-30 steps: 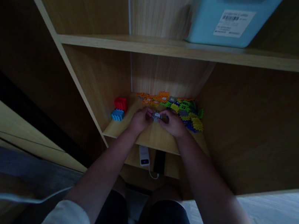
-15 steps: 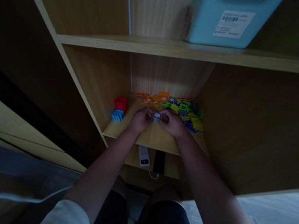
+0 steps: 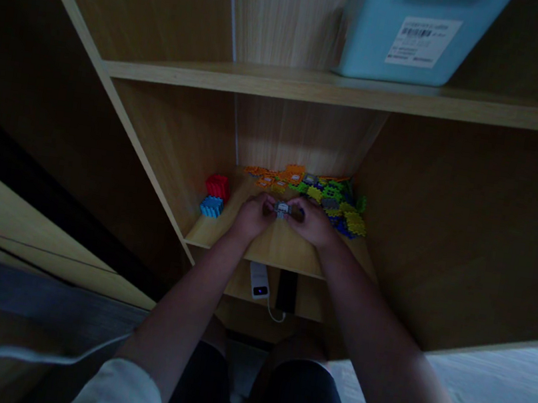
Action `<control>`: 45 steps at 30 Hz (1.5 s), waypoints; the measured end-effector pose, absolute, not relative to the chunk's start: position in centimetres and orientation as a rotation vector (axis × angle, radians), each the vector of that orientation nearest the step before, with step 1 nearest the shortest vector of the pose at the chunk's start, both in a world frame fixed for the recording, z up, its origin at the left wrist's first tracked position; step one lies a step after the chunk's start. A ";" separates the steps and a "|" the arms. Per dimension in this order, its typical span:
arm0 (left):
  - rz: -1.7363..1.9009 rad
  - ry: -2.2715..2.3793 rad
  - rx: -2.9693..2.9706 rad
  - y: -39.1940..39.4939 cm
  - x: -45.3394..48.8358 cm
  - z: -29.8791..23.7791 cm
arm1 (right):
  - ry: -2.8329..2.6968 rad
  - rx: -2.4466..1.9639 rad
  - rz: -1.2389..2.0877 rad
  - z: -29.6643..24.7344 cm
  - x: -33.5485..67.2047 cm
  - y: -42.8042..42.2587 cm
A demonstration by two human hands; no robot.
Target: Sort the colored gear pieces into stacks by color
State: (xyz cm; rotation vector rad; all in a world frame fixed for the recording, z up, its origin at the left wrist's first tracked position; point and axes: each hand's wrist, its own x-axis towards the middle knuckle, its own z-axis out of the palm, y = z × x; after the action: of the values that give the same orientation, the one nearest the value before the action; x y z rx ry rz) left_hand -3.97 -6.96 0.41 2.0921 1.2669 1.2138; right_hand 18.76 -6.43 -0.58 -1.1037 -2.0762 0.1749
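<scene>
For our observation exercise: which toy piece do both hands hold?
The grey piece between the left hand and right hand; the other pieces rest on the shelf.

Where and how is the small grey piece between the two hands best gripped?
Probably the grey piece is best pinched at its two side edges, left hand from the left, right hand from the right: it is small, and this grip leaves its middle uncovered.

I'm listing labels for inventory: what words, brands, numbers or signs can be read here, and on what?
No words, brands or numbers can be read.
Blue bin: white label with a barcode; print too blurred.
White device: lit mark on its dark display, too small.
Orange pieces, held grey piece: pale patches, too small.
</scene>
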 end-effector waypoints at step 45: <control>1.247 1.280 2.142 -6.9 -3.9 0.3 | -2.086 -1.156 0.125 -0.8 18.7 -6.5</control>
State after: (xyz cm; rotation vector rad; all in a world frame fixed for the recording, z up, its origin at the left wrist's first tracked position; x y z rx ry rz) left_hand -3.91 -6.90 0.33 2.1421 1.2800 1.2472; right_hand 18.74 -6.45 -0.81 -1.1557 -2.0861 0.1246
